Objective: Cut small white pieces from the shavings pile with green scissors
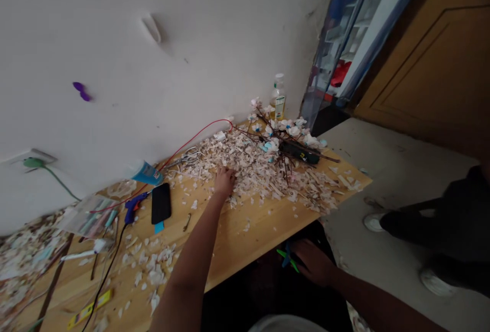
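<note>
My left hand [224, 181] reaches across the wooden table [245, 240] and rests with curled fingers in a heap of pale wood shavings and scraps [252, 163]. What its fingers close on is hidden by the shavings. My right hand [313, 262] is low below the table's front edge, over my lap, closed on a small green and blue object [288, 259]. Behind the heap lies a bundle of dark twigs with white and blue paper flowers [283, 135].
A black phone [161, 203], blue glue gun [133, 206], red wire [191, 140], blue tube [147, 173], scissors [184, 159] and a clear bag [89, 215] lie at left. A bottle [278, 98] stands by the wall. Another person's legs and white shoes [374, 221] are at right.
</note>
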A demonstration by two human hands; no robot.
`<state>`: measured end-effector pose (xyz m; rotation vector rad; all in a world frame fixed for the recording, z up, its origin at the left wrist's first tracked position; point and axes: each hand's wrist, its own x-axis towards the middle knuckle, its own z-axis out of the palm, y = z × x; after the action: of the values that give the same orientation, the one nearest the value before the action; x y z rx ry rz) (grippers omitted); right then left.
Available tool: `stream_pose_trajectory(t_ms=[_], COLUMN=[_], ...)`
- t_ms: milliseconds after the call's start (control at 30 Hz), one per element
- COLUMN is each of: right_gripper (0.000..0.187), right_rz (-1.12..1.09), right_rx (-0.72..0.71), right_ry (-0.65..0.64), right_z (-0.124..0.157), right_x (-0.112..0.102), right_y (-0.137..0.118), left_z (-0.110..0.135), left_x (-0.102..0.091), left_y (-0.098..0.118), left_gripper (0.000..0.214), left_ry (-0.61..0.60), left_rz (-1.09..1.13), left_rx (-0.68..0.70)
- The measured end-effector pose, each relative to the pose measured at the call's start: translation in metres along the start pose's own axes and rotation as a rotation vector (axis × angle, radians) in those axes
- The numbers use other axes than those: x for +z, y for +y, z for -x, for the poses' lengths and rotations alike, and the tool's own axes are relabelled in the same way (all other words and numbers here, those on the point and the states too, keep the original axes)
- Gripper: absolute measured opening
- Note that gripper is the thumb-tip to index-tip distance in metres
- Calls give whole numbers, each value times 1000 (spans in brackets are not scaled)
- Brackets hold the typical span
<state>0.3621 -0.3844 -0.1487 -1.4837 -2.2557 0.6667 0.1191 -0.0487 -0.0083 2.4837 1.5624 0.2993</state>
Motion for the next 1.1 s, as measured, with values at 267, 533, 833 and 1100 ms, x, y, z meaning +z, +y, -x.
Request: stream_pose_trajectory(t_ms=[267, 533, 833, 1100], right_gripper=[47, 44, 50, 42], right_rz=[29, 16, 51, 171], right_rx=[-32, -27, -10, -74], right_ry=[-69, -48, -30, 76], right_z=[1, -4, 8, 18], right_x=[2, 5, 9, 7], right_y=[3, 3, 9, 18], left_z=[4, -7, -46, 111], left_x=[-27, -16, -4, -38], left_y=[-36, -16, 0, -1], left_gripper=[44, 44, 33, 38], left_ry=[192, 64, 178, 356], left_rz=[171, 55, 344, 1164], left_rx=[-105, 110, -93, -507])
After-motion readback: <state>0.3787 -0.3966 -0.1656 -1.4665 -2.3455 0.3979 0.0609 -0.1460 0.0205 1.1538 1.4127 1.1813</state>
